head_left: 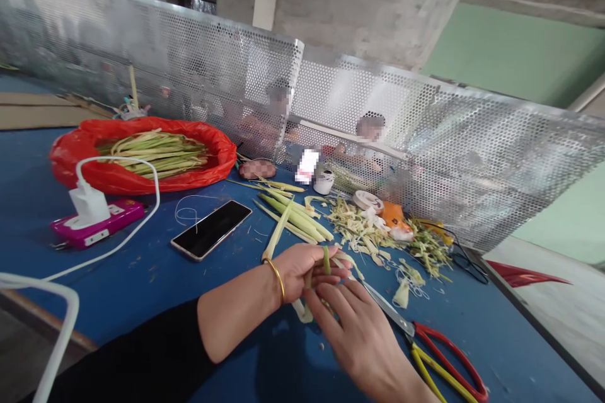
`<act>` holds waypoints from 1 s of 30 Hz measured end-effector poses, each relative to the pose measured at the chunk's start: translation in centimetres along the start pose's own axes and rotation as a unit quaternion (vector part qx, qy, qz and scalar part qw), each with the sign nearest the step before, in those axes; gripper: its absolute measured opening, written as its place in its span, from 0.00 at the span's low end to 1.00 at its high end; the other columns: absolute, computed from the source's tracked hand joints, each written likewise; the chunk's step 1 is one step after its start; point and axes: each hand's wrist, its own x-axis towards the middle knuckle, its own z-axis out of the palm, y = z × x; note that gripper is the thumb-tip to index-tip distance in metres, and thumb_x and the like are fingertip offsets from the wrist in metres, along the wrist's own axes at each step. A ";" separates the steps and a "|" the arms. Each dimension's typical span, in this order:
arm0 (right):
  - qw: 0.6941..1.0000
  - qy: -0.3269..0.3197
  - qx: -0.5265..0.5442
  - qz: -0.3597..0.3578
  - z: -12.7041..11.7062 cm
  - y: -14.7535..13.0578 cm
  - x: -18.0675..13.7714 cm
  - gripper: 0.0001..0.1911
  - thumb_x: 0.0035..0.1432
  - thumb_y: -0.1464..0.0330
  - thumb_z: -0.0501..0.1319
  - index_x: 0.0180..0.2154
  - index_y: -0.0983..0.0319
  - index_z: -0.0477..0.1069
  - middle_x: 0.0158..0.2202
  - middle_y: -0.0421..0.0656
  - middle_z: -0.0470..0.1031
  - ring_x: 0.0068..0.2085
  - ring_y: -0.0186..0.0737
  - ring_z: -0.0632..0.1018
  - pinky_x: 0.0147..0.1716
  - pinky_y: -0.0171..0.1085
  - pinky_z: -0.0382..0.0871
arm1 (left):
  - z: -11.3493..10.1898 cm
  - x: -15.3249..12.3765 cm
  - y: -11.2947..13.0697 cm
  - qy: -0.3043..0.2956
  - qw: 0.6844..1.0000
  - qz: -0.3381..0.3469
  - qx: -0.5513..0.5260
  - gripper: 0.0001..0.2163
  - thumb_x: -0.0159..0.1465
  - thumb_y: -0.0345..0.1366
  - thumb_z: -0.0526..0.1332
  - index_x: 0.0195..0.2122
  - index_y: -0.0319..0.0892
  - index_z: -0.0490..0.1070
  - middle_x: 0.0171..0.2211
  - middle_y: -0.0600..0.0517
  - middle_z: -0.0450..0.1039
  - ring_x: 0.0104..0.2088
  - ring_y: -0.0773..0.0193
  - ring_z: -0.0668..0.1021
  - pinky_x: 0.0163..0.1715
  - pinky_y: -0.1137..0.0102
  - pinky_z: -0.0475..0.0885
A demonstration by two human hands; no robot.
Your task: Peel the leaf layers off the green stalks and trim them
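My left hand (307, 267), with a gold bangle at its wrist, is turned palm up in the middle. It holds a pale green leaf strip (326, 261) that loops round its fingers. My right hand (362, 330) comes from the lower right, its bent fingers closed on the same strip over the left palm; its fingertips are partly hidden. One end of the strip hangs below the hands. Scissors (409, 327) with red and yellow handles lie beside the right hand. Just beyond the hands are several long green leaves (297, 217).
A red plastic bag (66, 154) holds cut stalks (155, 152). Nearer lie a dark phone (212, 230) and a purple power strip (113, 220) with a white cable. Leaf scraps (362, 233) and a tape roll (367, 201) are at right. Perforated metal panels (227, 69) stand behind; people sit beyond.
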 end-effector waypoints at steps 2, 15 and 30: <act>1.000 0.003 0.000 0.000 0.2 -0.1 0.0 0.17 0.65 0.77 0.47 0.46 0.67 0.71 0.32 0.47 0.73 0.36 0.43 0.74 0.42 0.45 0.67 | 0.0 0.3 -0.5 -0.007 1.000 0.003 0.003 0.10 0.65 0.34 0.58 0.31 0.33 0.74 0.27 0.46 0.78 0.26 0.69 0.79 0.27 0.78 0.72; 0.934 0.135 0.209 0.257 0.7 0.7 -0.8 0.08 0.63 0.73 0.53 0.36 0.60 0.70 0.31 0.42 0.74 0.33 0.39 0.74 0.33 0.37 0.66 | 0.4 0.0 -1.6 0.010 0.992 0.099 0.072 0.07 0.55 0.34 0.67 0.27 0.34 0.75 0.21 0.53 0.72 0.20 0.72 0.72 0.24 0.76 0.68; 0.826 0.026 0.253 0.504 1.2 1.9 -1.4 0.17 0.63 0.54 0.51 0.29 0.58 0.65 0.25 0.41 0.71 0.27 0.39 0.68 0.24 0.34 0.57 | 0.6 0.1 -1.3 0.093 0.966 0.200 0.133 0.07 0.58 0.35 0.65 0.30 0.36 0.78 0.29 0.47 0.79 0.25 0.67 0.79 0.26 0.76 0.72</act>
